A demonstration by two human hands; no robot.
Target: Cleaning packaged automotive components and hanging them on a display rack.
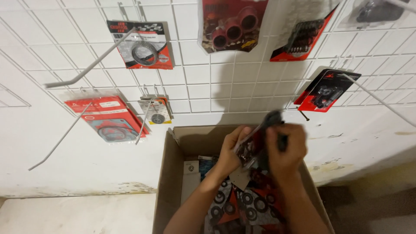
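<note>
1. Cardboard box [170, 173] is open on top; hands enter from above, with packets [247, 206] piled inside and little bare room.
2. Left hand [229, 151] and right hand [286, 149] crowd the box mouth around a blurred packet [260, 134].
3. Long wire hooks [86, 71] jut out from the wall grid [203, 86]; left ones angle down beside the box, another hook [377, 97] at right.
4. Hanging packs [110, 118] cover parts of the grid; the middle, above the box, is bare.
</note>
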